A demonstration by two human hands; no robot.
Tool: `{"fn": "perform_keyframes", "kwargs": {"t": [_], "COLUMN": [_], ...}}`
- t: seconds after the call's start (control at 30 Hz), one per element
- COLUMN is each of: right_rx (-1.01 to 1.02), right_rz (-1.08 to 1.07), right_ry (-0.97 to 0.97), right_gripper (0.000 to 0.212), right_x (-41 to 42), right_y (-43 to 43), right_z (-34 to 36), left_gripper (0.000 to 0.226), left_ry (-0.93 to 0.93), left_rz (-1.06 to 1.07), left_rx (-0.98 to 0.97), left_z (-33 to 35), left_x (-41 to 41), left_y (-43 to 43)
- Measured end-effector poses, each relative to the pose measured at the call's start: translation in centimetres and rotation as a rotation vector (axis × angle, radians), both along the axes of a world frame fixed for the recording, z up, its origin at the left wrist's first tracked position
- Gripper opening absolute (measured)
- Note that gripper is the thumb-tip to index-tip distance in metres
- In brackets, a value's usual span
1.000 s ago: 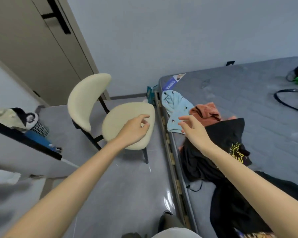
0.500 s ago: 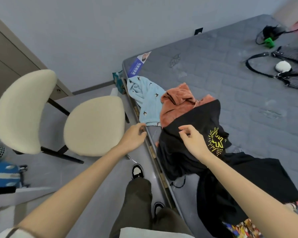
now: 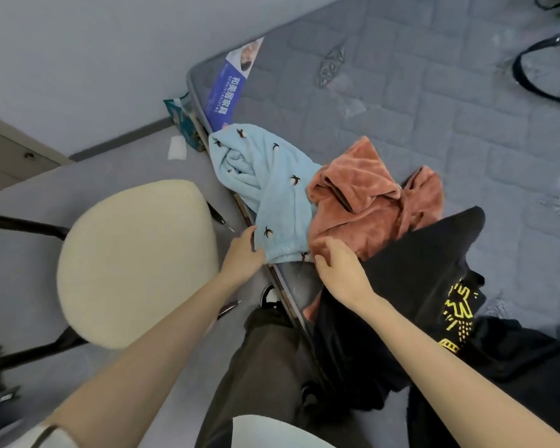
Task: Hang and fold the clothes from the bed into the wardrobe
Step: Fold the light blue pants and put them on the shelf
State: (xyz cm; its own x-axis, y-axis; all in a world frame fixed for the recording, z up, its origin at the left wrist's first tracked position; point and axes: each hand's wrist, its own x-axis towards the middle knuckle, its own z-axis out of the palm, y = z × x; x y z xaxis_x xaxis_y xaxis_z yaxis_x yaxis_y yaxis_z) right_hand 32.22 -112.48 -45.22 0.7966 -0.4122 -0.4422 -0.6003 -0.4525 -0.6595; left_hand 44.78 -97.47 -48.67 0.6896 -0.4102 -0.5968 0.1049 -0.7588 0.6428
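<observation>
A pile of clothes lies at the near corner of the grey bed [image 3: 434,92]. A light blue fleece garment [image 3: 265,179] with small dark bird prints hangs over the bed's edge. Beside it lies a rust-orange fleece garment [image 3: 369,205], partly under a black garment [image 3: 417,279] with a yellow print. My left hand [image 3: 244,257] touches the blue garment's lower hem, fingers curled at its edge. My right hand [image 3: 340,270] rests where the blue hem, the orange fleece and the black garment meet; its fingertips are hidden in the cloth.
A cream padded chair [image 3: 136,263] on black legs stands close on the left, next to the bed. A black strap [image 3: 537,79] lies at the bed's far right. A teal packet [image 3: 181,121] sits on the floor by the bed corner. My legs stand against the bed's edge.
I have leaned in closer over the pile. Both hands moved forward from above the bed's edge and the black garment onto the blue garment's hem.
</observation>
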Motion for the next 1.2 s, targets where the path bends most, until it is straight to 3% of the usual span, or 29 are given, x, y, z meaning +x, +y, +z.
{"fn": "perform_keyframes", "kwargs": {"t": [0.23,0.4,0.53,0.63,0.77,0.97,1.2], "right_rx": [-0.009,0.129,0.126,0.093,-0.069,-0.329,-0.422], "right_rz": [0.024,0.006,0.104,0.183,0.189,0.177,0.289], "right_ry": [0.104,0.153,0.197,0.209,0.092,0.133,-0.04], "right_gripper": [0.04,0.047,0.058,0.068,0.062,0.054,0.04], "right_x": [5.4,6.7,6.4,5.6,5.2,3.4,1.9], "right_y": [-1.3,-1.2,-0.8,-0.3,0.6,1.9,4.1], "right_z": [-6.9,-9.8,-9.8,-8.4,-5.5,-1.0,5.4], "left_gripper": [0.062,0.039,0.022,0.034,0.035,0.046,0.021], "left_ry": [0.317,0.528,0.533,0.556,0.608,0.512,0.123], "left_rz": [0.376,0.576,0.542,0.484,0.455,0.522,0.726], "left_rx": [-0.003,-0.006,-0.211,-0.379,-0.546,-0.713,-0.691], "left_z": [-8.8,-12.2,-9.4,-5.4,-0.1,7.0,12.1], "left_x": [2.3,1.9,2.2,2.4,2.1,0.8,-3.9], "left_y": [-2.8,-3.0,-2.4,-1.5,0.7,4.9,11.5]}}
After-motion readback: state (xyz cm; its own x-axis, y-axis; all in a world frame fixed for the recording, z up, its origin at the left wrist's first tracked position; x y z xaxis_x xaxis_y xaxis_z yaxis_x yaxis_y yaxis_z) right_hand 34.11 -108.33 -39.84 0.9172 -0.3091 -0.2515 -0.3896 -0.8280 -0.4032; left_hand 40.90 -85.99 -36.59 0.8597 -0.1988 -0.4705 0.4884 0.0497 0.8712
